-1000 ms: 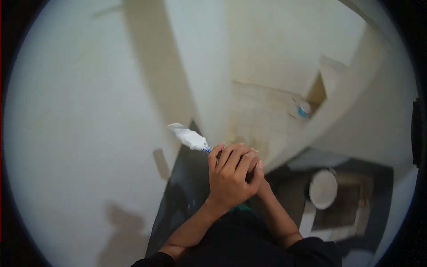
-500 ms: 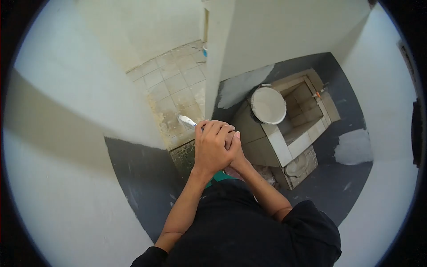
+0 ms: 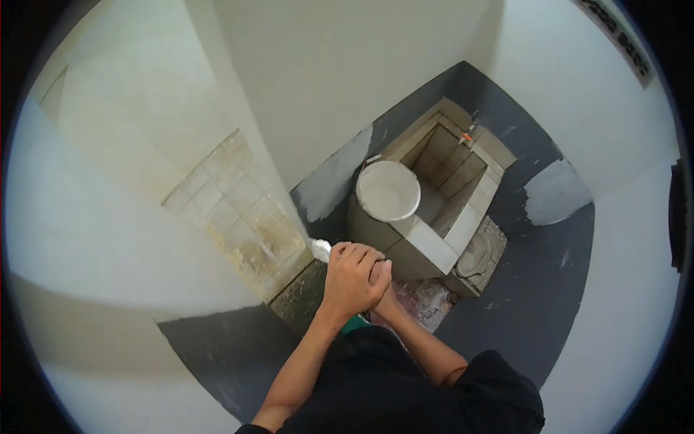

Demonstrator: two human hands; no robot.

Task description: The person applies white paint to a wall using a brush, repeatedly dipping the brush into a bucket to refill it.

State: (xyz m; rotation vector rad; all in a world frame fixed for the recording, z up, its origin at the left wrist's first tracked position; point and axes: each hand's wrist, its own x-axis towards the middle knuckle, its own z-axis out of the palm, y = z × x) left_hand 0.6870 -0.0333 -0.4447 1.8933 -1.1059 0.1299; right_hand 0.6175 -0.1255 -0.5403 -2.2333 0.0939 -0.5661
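My left hand (image 3: 352, 281) is closed, fingers wrapped over the front of my right hand (image 3: 385, 295), so the two are clasped together before my waist. A paintbrush (image 3: 322, 250) with a white-coated end pokes out to the left, beside the left index finger. Its handle runs back into the joined hands and is hidden there. Most of the right hand's fingers lie behind the left. Past the hands stands a bucket (image 3: 417, 202) with a whitish inside, on the corner of a tiled basin (image 3: 432, 246).
An orange-handled tap (image 3: 466, 136) sits above the basin. Right of the basin is a squat toilet (image 3: 475, 257) on a raised step. Dark grey bands (image 3: 535, 282) line the lower walls, with a pale patch (image 3: 557, 193) at right. Stained tile floor (image 3: 246, 210) shows through the doorway.
My view has swung right, so the bucket, basin and doorway sit farther left in the picture. The hands stay clasped around the brush and appear lower in view.
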